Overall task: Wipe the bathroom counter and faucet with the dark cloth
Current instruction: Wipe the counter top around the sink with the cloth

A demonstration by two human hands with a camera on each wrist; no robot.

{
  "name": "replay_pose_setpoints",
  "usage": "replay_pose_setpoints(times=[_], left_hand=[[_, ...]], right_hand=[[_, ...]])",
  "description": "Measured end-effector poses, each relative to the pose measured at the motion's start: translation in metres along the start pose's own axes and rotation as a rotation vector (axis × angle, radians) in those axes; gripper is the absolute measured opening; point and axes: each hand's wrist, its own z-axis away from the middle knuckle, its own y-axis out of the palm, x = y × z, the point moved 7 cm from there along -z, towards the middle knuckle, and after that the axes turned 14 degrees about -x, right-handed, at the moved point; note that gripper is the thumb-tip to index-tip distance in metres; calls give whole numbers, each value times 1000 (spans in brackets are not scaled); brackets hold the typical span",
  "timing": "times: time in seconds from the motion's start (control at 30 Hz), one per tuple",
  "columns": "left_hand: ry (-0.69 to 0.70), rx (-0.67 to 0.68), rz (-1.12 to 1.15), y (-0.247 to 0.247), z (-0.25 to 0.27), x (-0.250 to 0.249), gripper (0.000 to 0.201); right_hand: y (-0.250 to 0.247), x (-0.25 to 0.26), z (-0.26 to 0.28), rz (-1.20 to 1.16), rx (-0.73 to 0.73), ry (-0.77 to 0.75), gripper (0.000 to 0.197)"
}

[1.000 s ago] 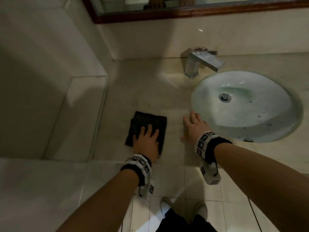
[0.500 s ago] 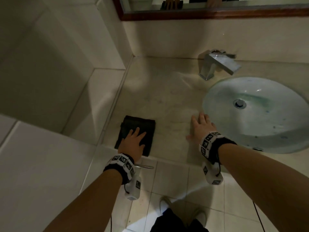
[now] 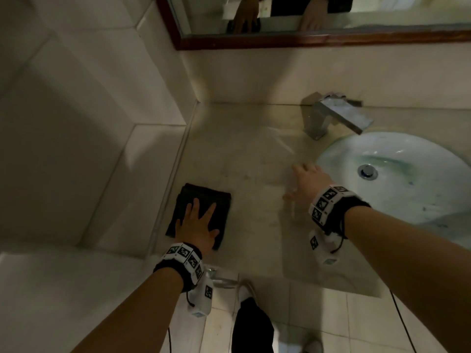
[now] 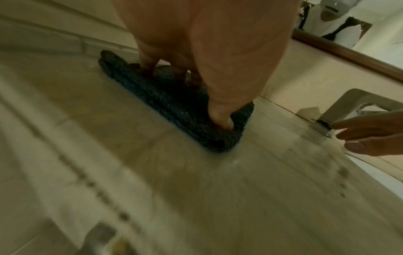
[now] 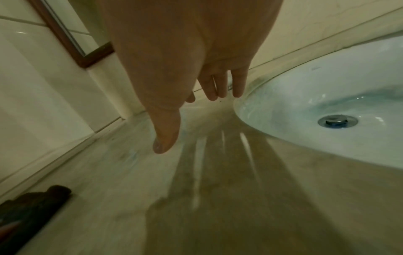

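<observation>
Pressing flat on the cloth (image 3: 204, 207), the left hand (image 3: 197, 229) is lying with its fingers straight and spread, palm down, gripping nothing. The cloth is sitting folded into a dark rectangle on the counter (image 3: 254, 174), close to the left wall (image 3: 89, 123) and near the counter's front edge. From the left wrist view the fingertips (image 4: 222, 120) are sinking slightly into the cloth's (image 4: 174, 110) thick weave.

The right hand (image 3: 304, 184) is resting open on the bare counter, fingers straight and slightly fanned, holding nothing. It is lying just left of the basin (image 3: 407, 200), well apart from the cloth. In the right wrist view its fingers (image 5: 220, 82) are pointing toward the back wall, beside the basin's (image 5: 305, 138) curved rim, and the hand's shadow is falling across the counter (image 5: 218, 207) below it; whether the palm is touching the stone cannot be told there.

The faucet (image 3: 331, 113) is standing at the back of the counter, its flat spout reaching over the basin, untouched by either hand. A drain (image 3: 367, 171) is sitting in the basin's middle. A mirror (image 3: 305, 16) in a dark wooden frame is hanging above, reflecting both hands.
</observation>
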Motion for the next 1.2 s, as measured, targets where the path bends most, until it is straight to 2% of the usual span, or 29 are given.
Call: replay_pose_setpoints(times=[0.1, 0.23, 0.47, 0.8, 0.97, 1.2], left_hand=[[46, -5, -15, -9, -27, -1, 74], [65, -52, 19, -22, -65, -10, 74], [55, -17, -42, -50, -143, -35, 75], [56, -15, -62, -73, -219, -60, 76], [70, -25, -75, -67, -204, -58, 74], [66, 16, -82, -45, -111, -50, 75]], right_hand=[[2, 0, -21, 9, 7, 68, 107], [15, -5, -28, 15, 16, 116, 114], [23, -11, -33, -12, 28, 116, 120], [23, -9, -34, -3, 19, 126, 121], [23, -9, -32, -2, 41, 137, 121], [21, -8, -30, -1, 85, 120, 120]])
